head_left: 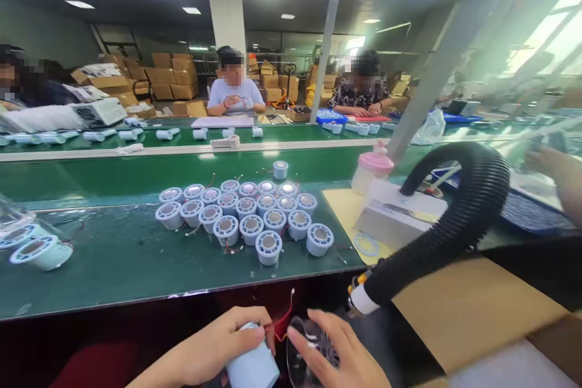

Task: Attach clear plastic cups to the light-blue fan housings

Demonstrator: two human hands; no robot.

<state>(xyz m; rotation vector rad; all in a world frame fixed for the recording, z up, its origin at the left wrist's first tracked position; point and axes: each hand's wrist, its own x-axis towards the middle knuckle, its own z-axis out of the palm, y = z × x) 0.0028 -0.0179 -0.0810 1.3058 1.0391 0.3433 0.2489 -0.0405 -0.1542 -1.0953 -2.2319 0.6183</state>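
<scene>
My left hand (218, 342) is closed round a pale blue cylindrical housing (252, 367) at the bottom edge of the view. Thin red wires (280, 321) run from its top toward my right hand. My right hand (339, 351) grips a clear round cover (302, 351) with a fan-like part inside it, right beside the housing. On the green bench ahead stands a cluster of several round pale blue parts (248, 218) with ringed tops and short wires.
A black corrugated hose (459, 218) arcs over the right side, its nozzle near my right hand. A white box (400, 215), a pink-capped bottle (373, 170) and a cardboard sheet (468, 303) lie right. Two people sit across the conveyor (136, 170); another person's arm (564, 176) shows far right.
</scene>
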